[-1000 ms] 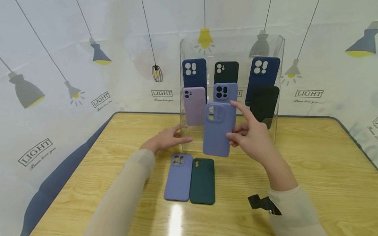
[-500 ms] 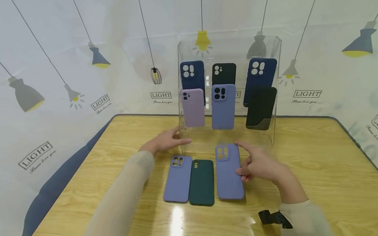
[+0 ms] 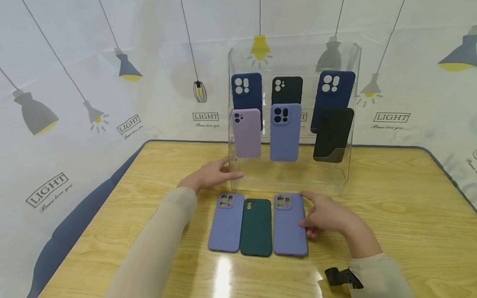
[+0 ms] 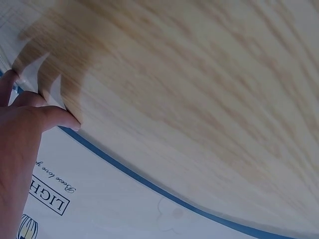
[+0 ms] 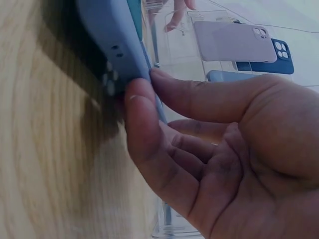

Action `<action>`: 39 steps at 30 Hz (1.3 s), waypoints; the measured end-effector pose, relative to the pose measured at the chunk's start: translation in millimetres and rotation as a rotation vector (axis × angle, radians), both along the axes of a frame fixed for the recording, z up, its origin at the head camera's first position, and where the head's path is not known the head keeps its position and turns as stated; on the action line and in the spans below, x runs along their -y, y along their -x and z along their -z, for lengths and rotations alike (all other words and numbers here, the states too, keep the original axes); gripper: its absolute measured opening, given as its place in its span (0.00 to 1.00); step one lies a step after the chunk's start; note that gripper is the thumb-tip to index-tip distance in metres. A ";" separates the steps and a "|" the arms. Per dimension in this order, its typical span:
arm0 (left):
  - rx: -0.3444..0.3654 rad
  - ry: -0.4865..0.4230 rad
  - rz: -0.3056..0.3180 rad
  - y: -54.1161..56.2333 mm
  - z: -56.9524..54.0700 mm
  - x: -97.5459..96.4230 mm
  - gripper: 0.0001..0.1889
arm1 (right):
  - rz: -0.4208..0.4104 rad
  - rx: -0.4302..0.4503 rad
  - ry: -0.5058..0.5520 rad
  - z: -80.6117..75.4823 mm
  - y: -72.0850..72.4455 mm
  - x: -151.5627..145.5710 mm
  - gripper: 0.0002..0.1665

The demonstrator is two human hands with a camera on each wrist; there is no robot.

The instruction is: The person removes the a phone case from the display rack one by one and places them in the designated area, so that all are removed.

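Note:
My right hand [image 3: 328,215] pinches the right edge of a periwinkle phone case [image 3: 290,227] with thumb and fingers. That case lies at the right end of a row in front of the clear display stand [image 3: 288,179], its camera cutouts toward the stand. In the right wrist view its side edge is tilted up from the wood. Left of it in the row are a dark green phone case [image 3: 256,228] and another periwinkle phone case [image 3: 226,225]. At the stand's lower left corner my left hand [image 3: 210,175] grips its side, thumb in front.
On the stand's tiers, two navy cases [image 3: 246,90] [image 3: 337,91] and a dark green one [image 3: 287,89] are above; a lilac case [image 3: 248,134], a periwinkle case [image 3: 285,139] and a black case [image 3: 332,137] are below. A patterned wall covering [image 3: 166,76] rises behind the wooden table [image 3: 398,207].
My right hand has brought the periwinkle case down from before the stand to the table, right of the dark green case, and shifted it slightly toward the row. My left hand stays at the stand.

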State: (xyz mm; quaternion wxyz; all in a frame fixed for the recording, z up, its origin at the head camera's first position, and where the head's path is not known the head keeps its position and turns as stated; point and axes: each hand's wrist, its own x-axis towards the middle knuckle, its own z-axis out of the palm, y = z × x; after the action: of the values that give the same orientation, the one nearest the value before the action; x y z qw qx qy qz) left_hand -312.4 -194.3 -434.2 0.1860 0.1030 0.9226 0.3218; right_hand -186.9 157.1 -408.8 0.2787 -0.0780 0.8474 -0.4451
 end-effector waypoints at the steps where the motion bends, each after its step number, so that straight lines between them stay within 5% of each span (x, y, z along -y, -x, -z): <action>1: 0.000 -0.001 0.001 -0.2 -0.6 -0.3 0.57 | -0.004 -0.001 -0.003 0.6 -0.1 0.8 0.56; 15: 0.005 -0.012 0.005 1.6 1.4 0.3 0.59 | 0.021 0.000 -0.094 -4.5 -0.3 5.6 0.51; 27: 0.015 -0.007 0.000 1.1 -0.3 -1.3 0.56 | 0.019 -0.019 0.029 -15.7 5.6 -4.0 0.57; 35: 0.010 -0.005 0.005 1.8 -1.3 -1.9 0.59 | -0.043 -0.123 0.054 -49.0 15.2 -20.6 0.58; 39: 0.004 -0.006 0.009 1.5 -0.9 -1.0 0.59 | -0.006 -0.228 0.005 -71.6 25.1 -34.6 0.57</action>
State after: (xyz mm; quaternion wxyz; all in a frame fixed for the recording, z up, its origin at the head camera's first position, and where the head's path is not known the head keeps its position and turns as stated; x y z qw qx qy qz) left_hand -313.9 -193.3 -433.3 0.1889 0.1069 0.9208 0.3240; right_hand -212.0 191.7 -337.2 0.1815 -0.1314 0.8723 -0.4345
